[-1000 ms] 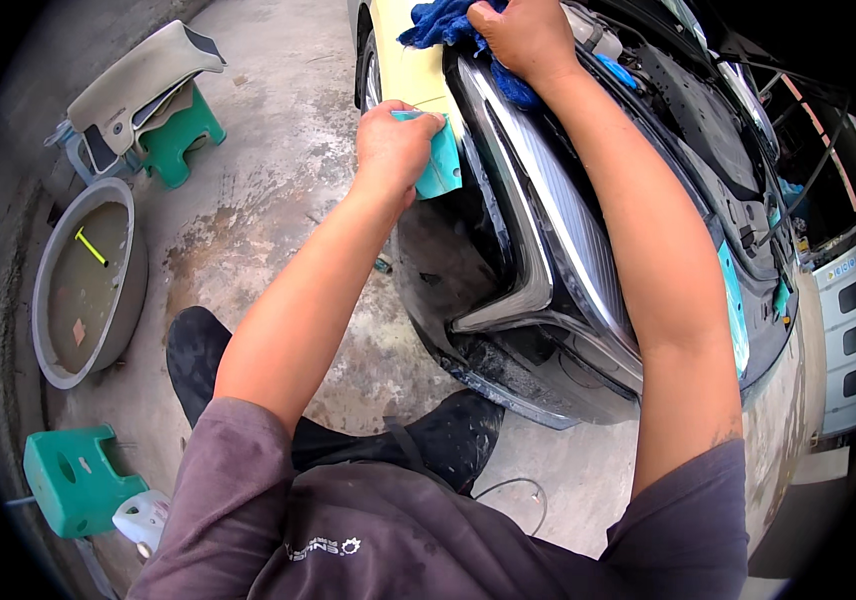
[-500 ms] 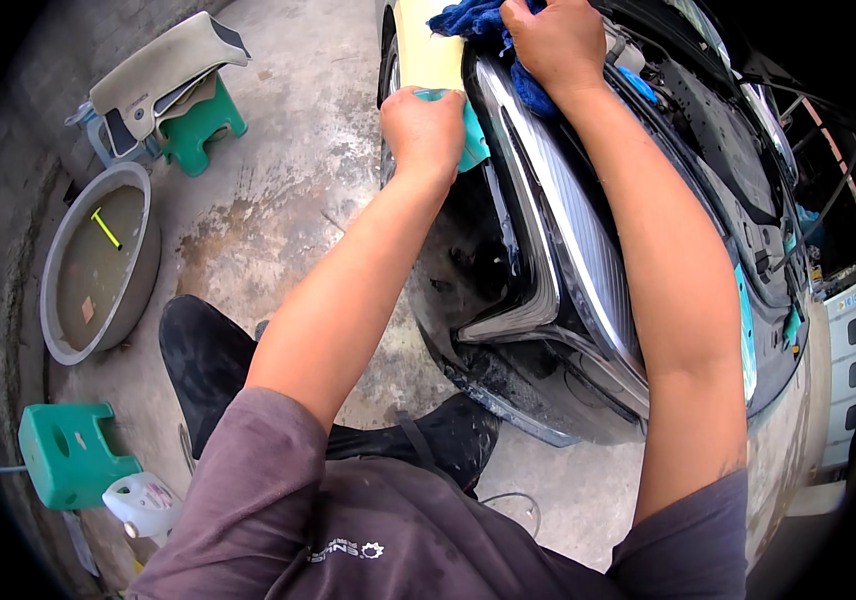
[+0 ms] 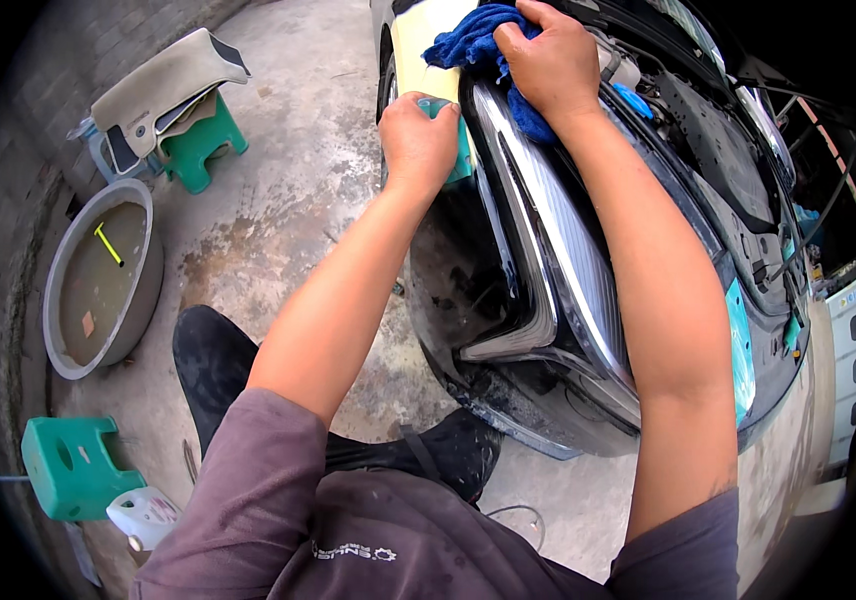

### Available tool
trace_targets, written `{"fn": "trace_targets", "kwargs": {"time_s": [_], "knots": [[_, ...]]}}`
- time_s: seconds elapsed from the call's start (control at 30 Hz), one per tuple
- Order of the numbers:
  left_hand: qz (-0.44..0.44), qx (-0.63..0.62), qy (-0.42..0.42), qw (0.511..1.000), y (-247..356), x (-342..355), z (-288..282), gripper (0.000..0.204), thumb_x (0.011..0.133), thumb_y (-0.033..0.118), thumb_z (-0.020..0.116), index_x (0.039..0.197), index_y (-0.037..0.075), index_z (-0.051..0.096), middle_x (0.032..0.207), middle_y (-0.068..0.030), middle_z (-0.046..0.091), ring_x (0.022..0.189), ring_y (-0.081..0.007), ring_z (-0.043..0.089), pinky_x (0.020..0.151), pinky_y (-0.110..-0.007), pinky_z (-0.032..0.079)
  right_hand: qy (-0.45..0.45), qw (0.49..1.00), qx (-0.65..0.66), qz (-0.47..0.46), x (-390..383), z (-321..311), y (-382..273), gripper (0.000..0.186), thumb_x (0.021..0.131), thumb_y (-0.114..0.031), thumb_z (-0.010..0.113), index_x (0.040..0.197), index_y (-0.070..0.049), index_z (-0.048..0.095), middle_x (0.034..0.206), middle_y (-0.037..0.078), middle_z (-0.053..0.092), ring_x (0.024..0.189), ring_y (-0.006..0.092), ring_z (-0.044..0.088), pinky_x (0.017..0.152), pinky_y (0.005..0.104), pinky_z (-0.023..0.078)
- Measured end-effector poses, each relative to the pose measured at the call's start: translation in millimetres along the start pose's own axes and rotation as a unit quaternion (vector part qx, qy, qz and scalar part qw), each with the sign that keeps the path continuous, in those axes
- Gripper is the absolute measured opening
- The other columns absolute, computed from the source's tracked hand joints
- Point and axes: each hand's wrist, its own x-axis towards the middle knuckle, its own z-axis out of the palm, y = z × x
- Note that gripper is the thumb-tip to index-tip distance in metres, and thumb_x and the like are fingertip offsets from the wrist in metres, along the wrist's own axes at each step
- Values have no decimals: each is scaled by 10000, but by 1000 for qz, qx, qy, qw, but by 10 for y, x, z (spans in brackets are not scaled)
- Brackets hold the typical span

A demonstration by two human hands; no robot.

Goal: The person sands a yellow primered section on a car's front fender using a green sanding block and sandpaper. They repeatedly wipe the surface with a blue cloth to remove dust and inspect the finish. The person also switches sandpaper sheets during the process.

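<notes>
My left hand (image 3: 416,142) is closed, its thumb and fingers pinching a teal sheet-like piece (image 3: 463,155) at the edge of the pale yellow car panel (image 3: 426,50). My right hand (image 3: 553,65) grips a crumpled blue cloth (image 3: 478,38) over the top end of the headlight. Part of that cloth hangs below my fingers, against the headlight's upper edge. The long headlight (image 3: 578,265), with chrome trim and a ribbed lens, runs down between my forearms. Beneath my left hand and beside the headlight, the car's front corner is exposed and dark inside.
An engine bay (image 3: 703,150) lies open to the right. On the left stand a grey tub (image 3: 56,320) of murky water with a yellow-handled tool, a green stool (image 3: 198,150) bearing mats, another green stool (image 3: 73,465) and a white jug (image 3: 143,515).
The whole view has shifted slightly. My right hand and the blue cloth sit a little lower in the picture, and less of the teal piece shows beside my left hand.
</notes>
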Motion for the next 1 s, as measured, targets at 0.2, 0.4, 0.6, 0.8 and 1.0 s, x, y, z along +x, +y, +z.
{"fn": "trace_targets", "kwargs": {"time_s": [0.2, 0.4, 0.6, 0.8, 1.0], "knots": [[38, -5, 7, 999, -23, 276, 66, 257, 809, 132, 787, 957, -72, 735, 798, -160, 737, 673, -215, 694, 646, -356, 565, 53, 995, -16, 85, 85, -21, 75, 225, 808, -223, 636, 849, -10, 693, 775, 225, 696, 723, 384, 677, 683, 457, 508], [43, -46, -20, 998, -80, 277, 54, 257, 792, 165, 793, 914, -56, 742, 813, -213, 733, 748, -323, 713, 745, -404, 562, 168, 983, 19, 67, 47, 195, 491, 429, 819, -323, 668, 1078, 8, 755, 900, 210, 758, 896, 364, 741, 854, 392, 569], [80, -1, -42, 996, -23, 568, 92, 275, 777, 192, 805, 911, -42, 749, 820, -222, 734, 773, -343, 723, 757, -410, 570, 210, 970, 27, 121, 82, 131, 394, 403, 828, -286, 669, 991, 78, 725, 836, 229, 736, 834, 368, 722, 822, 407, 553], [123, 25, -53, 991, -9, 700, 104, 241, 791, 183, 816, 904, -23, 763, 774, -189, 736, 685, -268, 719, 693, -372, 576, 187, 968, -15, 169, 115, 106, 332, 436, 848, -296, 629, 1051, 83, 702, 921, 263, 731, 888, 387, 710, 847, 435, 546], [115, 32, -66, 991, -46, 666, 88, 251, 784, 187, 821, 903, -25, 760, 770, -189, 736, 691, -265, 724, 699, -370, 578, 190, 965, -13, 182, 117, 150, 442, 483, 849, -320, 632, 1108, 81, 705, 1014, 282, 730, 987, 420, 705, 904, 434, 544]]}}
